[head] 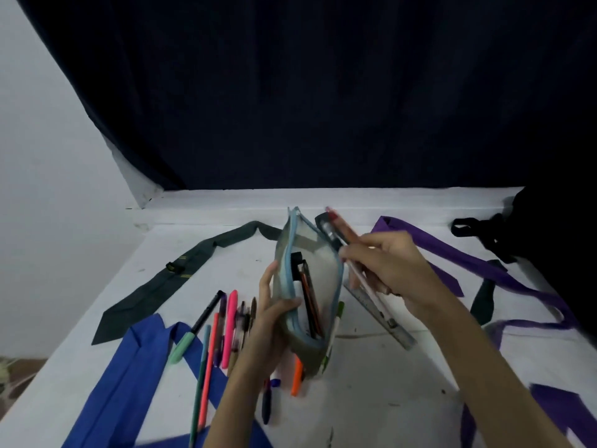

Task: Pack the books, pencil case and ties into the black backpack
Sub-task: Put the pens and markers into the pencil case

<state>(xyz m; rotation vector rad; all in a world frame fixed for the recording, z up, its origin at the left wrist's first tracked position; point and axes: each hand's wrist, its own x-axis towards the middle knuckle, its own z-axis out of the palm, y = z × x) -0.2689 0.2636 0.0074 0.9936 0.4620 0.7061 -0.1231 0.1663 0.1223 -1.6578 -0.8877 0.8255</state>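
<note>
My left hand (pixel 269 321) grips the near left edge of a translucent pencil case (pixel 318 279) with a light blue zipper, held open and raised off the white table (pixel 371 383). A few pens stand inside it. My right hand (pixel 387 270) holds a bundle of pens and pencils (pixel 336 231) at the case's right rim. Several loose pens (pixel 226 324) lie left of the case. A grey-green tie (pixel 181 276), a blue tie (pixel 135 376) and a purple tie (pixel 452 253) lie on the table. The black backpack (pixel 549 240) sits at the far right, mostly cut off.
A metal ruler (pixel 378 312) lies under my right hand. An orange marker (pixel 297 376) and a dark pen (pixel 266 402) lie near the case's bottom. A dark curtain (pixel 323 92) hangs behind the table; a white wall is on the left.
</note>
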